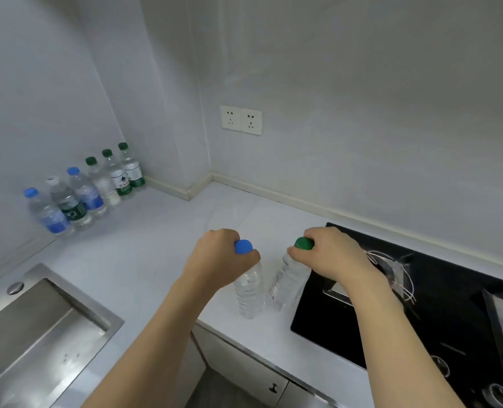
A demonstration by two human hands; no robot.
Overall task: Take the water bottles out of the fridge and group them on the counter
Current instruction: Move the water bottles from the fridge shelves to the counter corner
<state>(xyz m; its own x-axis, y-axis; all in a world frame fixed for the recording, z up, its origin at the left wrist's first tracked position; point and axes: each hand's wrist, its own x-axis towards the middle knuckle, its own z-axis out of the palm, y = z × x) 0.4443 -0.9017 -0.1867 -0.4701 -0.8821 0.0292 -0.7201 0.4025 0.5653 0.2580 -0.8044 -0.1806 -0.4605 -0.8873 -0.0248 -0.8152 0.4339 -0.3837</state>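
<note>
A person's left hand (219, 257) grips a blue-capped water bottle (248, 290) by its neck while the right hand (329, 254) pinches a green-capped water bottle (288, 278) just beside it, both apparently standing on the counter (162, 240) by the cooktop (421, 304), well apart from six bottles (88, 189) lined along the wall, likely their destination.

I see left hand (219, 257) gripping blue-capped bottle (248, 293), right hand (328, 256) gripping green-capped bottle (288, 278) (frame centre, both upright on counter (156, 245)); six bottles (85, 192) left.
</note>
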